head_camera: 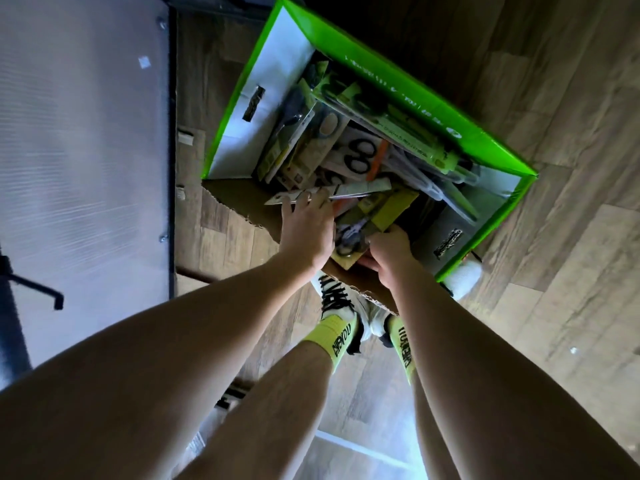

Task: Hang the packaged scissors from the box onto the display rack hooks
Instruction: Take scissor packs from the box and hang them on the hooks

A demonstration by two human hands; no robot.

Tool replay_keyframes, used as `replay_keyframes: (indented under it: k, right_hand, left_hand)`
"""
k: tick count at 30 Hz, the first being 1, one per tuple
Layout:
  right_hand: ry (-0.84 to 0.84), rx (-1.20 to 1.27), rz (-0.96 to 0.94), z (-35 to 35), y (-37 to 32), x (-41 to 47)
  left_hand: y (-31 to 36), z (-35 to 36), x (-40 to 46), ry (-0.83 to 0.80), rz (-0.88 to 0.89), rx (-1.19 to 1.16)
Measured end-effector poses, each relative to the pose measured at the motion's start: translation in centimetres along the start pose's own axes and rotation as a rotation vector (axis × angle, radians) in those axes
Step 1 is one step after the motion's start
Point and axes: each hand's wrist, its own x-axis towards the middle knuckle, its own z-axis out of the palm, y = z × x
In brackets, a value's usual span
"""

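Your right hand (389,252) has its fingers curled around a yellow-carded scissors pack (375,225), holding it at the near edge of the green box (408,88). Your left hand (306,230) pinches a pale pack (332,194), likely sorting stock for hanging.

Wood-look plank flooring (561,209) in mixed brown and grey tones runs across the room, darker toward the top and washed with pale light near the bottom edge. Along the left stands a translucent ribbed white panel (79,140) in a dark frame, fixed with small screws, a black metal hook (45,294) jutting from it.
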Motion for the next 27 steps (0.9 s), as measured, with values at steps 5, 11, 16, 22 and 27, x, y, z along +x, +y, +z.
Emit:
replay_keyframes:
  k: [5, 11, 16, 22, 27]
  right_hand:
    - [-0.055, -0.195, 0.052, -1.0, -1.8, -5.1]
    - [-0.062, -0.5, -0.05, -1.2, -4.2, -11.7]
    - [-0.014, -0.658, -0.225, -1.3, -6.7, -18.2]
    - [-0.016, -0.916, -0.478, -2.1, -9.3, -29.1]
    - [-0.029, -1.109, -0.635, -2.5, -11.1, -37.7]
  left_hand:
    - [0.9, -4.4, -2.2, 0.036, 0.005, -0.051]
    - [2.1, -12.8, -3.3, -0.011, -0.131, -0.165]
    - [2.4, -18.1, -5.4, 0.003, -0.242, -0.304]
    - [3.7, -26.4, -10.5, -0.043, -0.328, -0.342]
    - [4.8, -33.8, -15.8, -0.002, -0.432, -0.312]
